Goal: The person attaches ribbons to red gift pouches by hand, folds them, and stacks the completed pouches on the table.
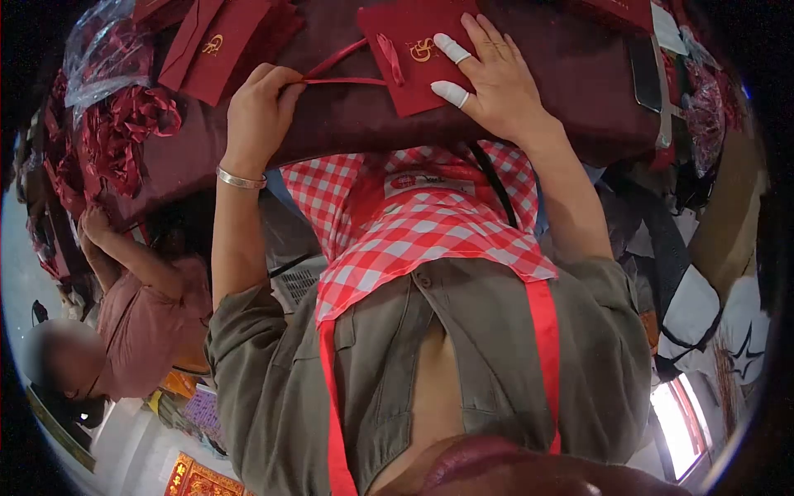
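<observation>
A dark red paper gift bag point(407, 86) with gold lettering lies flat on the maroon-covered table. A red ribbon point(347, 81) threaded through it stretches out to the left, and a short loop of it lies over the bag's face. My left hand point(263, 103), with a bangle at the wrist, is closed in a pinch on the ribbon's far part. My right hand point(500, 78) rests flat on the bag's right side, fingers spread. White covers sit on its thumb and index finger.
Several red bags point(217, 45) are stacked at the upper left, near bunched red ribbons point(136, 116) and clear plastic point(107, 50). A phone point(645, 74) lies at the table's right. Another person point(153, 306) sits at the left, hands at the table edge.
</observation>
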Demonstrator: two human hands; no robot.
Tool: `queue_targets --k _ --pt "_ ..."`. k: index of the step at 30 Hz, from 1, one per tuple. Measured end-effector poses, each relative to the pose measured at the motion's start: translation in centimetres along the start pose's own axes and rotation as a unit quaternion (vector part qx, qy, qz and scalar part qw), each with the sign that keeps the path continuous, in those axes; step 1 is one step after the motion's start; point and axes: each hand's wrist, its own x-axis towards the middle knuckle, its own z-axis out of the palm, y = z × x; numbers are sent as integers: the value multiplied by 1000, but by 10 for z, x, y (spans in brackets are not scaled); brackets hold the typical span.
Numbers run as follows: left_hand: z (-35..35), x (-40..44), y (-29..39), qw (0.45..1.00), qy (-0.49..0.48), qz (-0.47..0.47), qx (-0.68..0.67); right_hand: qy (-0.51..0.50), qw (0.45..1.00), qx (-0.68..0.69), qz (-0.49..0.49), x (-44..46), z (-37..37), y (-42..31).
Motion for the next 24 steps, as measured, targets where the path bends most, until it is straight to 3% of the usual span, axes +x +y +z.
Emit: queue_targets --k 5,6,10,20,24 --pt "3 3 24 992 118 40 38 -27 1000 -4 10 0 1 -4" --pt "7 5 31 988 144 50 26 -32 998 6 48 1 -1 -10" --pt "40 11 65 990 116 82 -3 -17 995 7 103 -8 0 -30" --pt "58 16 74 996 74 34 22 -26 992 -24 121 -13 2 -38" --pt "59 19 70 997 38 55 -46 -28 992 -26 124 -10 2 -39"
